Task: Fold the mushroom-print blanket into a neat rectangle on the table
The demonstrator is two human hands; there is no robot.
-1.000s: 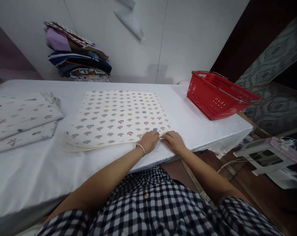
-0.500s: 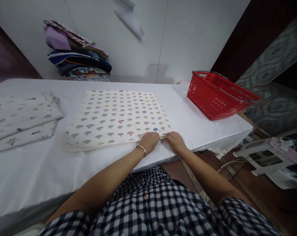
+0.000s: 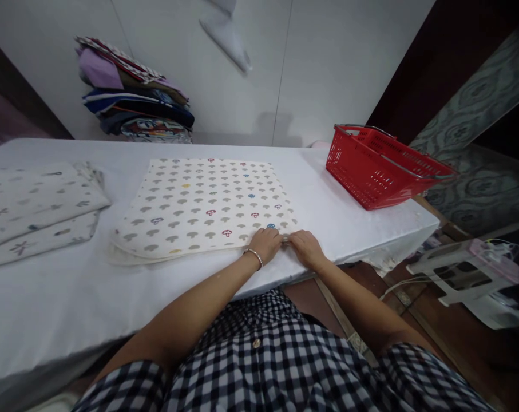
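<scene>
A cream cloth (image 3: 212, 200) printed with mushrooms lies folded flat in layers on the white-covered table (image 3: 323, 212). My left hand (image 3: 265, 245), with a bracelet at its wrist, pinches the cloth's near edge close to the right corner. Right beside it, my right hand (image 3: 305, 249) grips the near right corner, fingers closed over the layered edge. The fingertips of both hands almost meet there. At the cloth's near left, the rounded layers spread slightly apart.
Another folded printed cloth (image 3: 40, 206) lies at the table's left. A red basket (image 3: 371, 171) stands at the right end. Folded fabrics (image 3: 134, 94) are stacked behind the table against the white wall. A white stool (image 3: 460, 274) stands at the lower right.
My left hand has slid slightly right along the cloth's edge, closer to my right hand. My right hand and the cloth stay nearly in place.
</scene>
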